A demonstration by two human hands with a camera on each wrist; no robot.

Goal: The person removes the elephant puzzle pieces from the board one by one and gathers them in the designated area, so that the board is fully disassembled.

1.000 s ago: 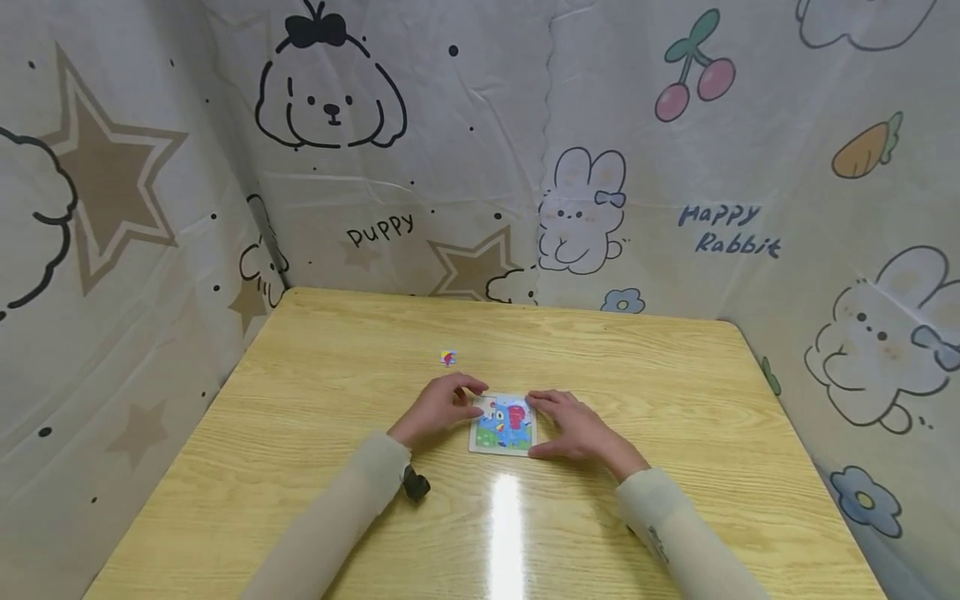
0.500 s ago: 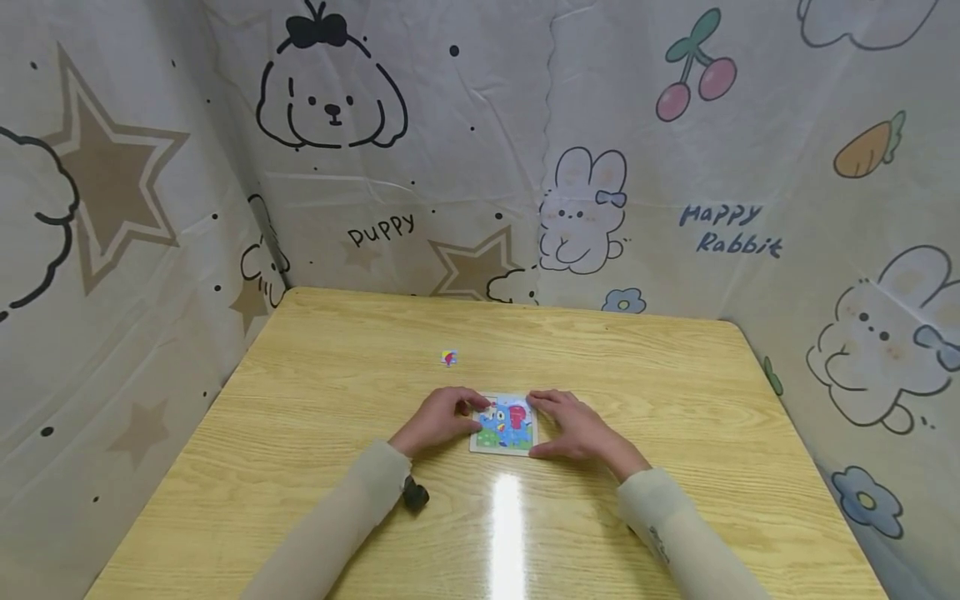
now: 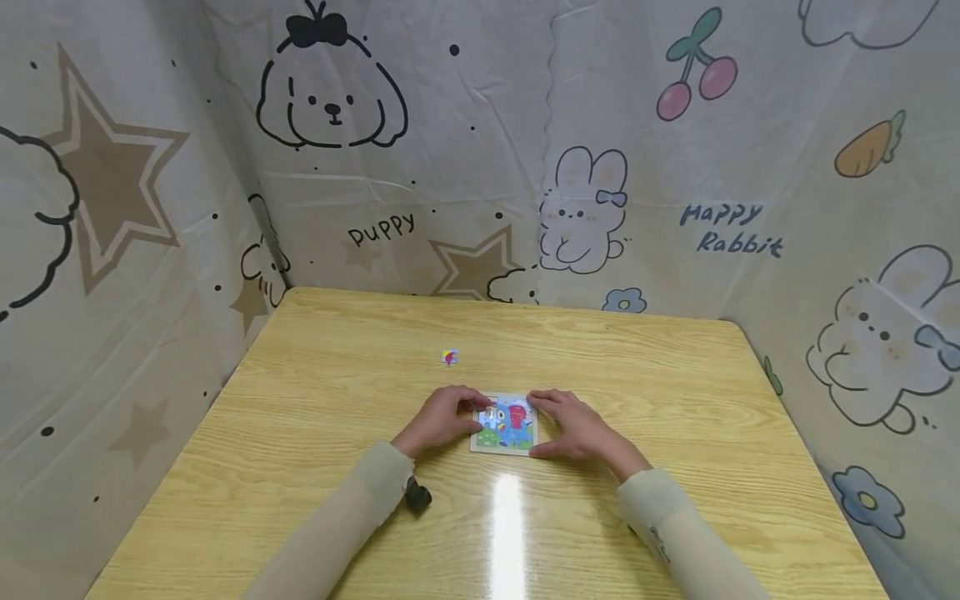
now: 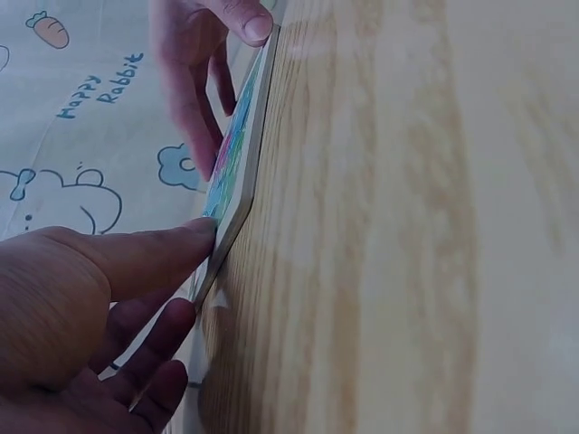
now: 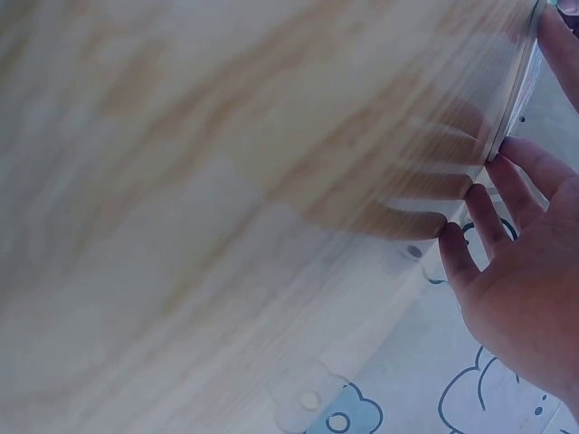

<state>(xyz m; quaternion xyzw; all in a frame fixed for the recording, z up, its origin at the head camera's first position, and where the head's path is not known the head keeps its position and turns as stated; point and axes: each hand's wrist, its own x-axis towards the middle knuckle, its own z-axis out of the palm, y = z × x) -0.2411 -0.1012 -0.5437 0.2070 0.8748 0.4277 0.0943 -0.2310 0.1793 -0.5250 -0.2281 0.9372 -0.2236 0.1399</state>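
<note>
Plainly, a square, pale-rimmed puzzle board printed with a blue elephant is seen lying flat at the lower middle of the frame, on a yellow wood-grained table. Its right side is held by the right hand, thumb and fingers spread between its corners. Its left side is touched by the left hand, thumb and forefinger parted; whether anything is pinched cannot be told. A small yellow, red and blue puzzle piece is left near the frame's centre.

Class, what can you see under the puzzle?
The puzzle lies on the table; wood grain shows along its near edge. The patch directly beneath is covered and cannot be seen.
</note>
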